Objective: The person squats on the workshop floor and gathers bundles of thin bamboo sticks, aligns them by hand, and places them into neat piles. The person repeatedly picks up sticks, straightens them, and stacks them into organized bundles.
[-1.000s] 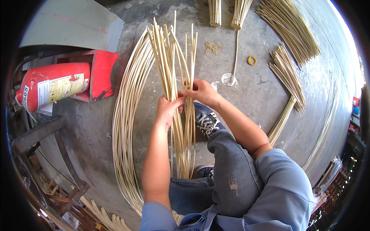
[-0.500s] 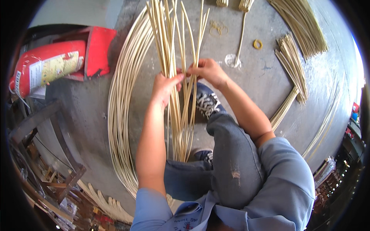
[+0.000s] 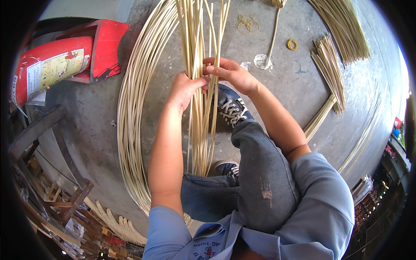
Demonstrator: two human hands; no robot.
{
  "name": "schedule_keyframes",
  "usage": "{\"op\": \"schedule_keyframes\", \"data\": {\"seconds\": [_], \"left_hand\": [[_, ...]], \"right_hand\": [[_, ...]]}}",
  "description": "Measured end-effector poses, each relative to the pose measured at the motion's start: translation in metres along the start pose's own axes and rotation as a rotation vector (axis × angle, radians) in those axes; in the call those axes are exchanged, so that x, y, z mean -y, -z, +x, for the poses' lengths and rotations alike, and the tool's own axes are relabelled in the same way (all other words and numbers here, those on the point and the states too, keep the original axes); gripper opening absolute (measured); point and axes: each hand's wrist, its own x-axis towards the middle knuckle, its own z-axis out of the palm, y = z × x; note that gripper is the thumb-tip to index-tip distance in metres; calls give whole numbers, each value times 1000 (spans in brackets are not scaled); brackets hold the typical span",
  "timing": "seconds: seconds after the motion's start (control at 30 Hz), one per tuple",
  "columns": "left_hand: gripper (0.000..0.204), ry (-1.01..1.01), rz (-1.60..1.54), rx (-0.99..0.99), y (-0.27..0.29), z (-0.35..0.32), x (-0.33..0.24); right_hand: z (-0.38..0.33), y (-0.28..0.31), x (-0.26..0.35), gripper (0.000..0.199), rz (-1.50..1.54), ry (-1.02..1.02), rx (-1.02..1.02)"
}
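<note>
An upright bundle of long pale rattan canes (image 3: 197, 143) stands in front of me, its tips running past the top of the view. My left hand (image 3: 184, 89) is closed round the bundle's left side at mid-length. On the other side, my right hand (image 3: 237, 77) bends its fingers and thumb round the right-hand canes, close to my left fingertips. A couple of these canes lean slightly apart from the thicker bunch. Exactly how many each hand grips is hidden by the fingers.
Long curved canes (image 3: 132, 99) lie on the concrete floor at left, near a red fire extinguisher (image 3: 60, 60). Shorter cane bundles (image 3: 342, 32) lie at right. A yellow ring of bands (image 3: 292, 44) and a loose tangle (image 3: 248, 24) lie ahead. My shoe (image 3: 232, 106) is beside the bundle.
The separate right-hand canes have come in toward the main bundle, narrowing the gap between them. My right hand has shifted slightly and its fingers now reach further toward the left hand.
</note>
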Motion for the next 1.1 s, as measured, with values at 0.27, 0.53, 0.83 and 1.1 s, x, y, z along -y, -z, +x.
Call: {"op": "schedule_keyframes", "data": {"seconds": [0.27, 0.53, 0.83, 1.1], "left_hand": [[18, 71, -4, 116, 2, -1, -6], [17, 56, 26, 140, -2, 6, -2], [23, 63, 6, 59, -2, 4, -2], [21, 71, 6, 15, 2, 4, -2]], "right_hand": [[-1, -4, 5, 67, -77, -39, -12], [0, -2, 1, 69, -165, -17, -49], [5, -5, -10, 57, -151, 84, -61], [13, -9, -15, 42, -75, 96, -155]]}}
